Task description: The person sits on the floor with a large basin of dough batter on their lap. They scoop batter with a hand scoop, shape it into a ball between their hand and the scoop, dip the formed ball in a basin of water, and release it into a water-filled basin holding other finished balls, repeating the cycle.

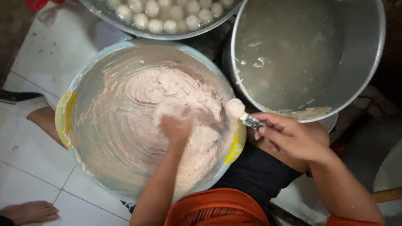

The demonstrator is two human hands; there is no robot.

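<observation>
Nearest the camera, an orange garment (pixel 217 207) and a dark cloth over the person's lap (pixel 255 173) fill the bottom edge. A bare foot (pixel 29 211) rests on the white tiled floor (pixel 37 167) at the lower left, where open floor runs along the basin's left side.

The wide round plastic basin with a pale blue rim and yellow-striped handles (pixel 63 119) sits on that floor against the lap. It holds a thick pinkish-beige paste (pixel 167 88), wet and ridged, smeared thinly up the walls.

The left hand (pixel 178 125) is sunk in the paste near the basin's middle, fingers curled around a blurred lump of it. The right hand (pixel 289 136) hovers just past the basin's right rim, pinching the patterned handle of a small spoon (pixel 245 116), whose bowl carries a rounded dab of paste over the rim.

Beyond the right hand, touching the basin, stands a large round metal pot (pixel 377 62) of cloudy grey water. At the top edge, a metal bowl (pixel 201 29) holds smooth pale balls (pixel 155 25) in liquid.
</observation>
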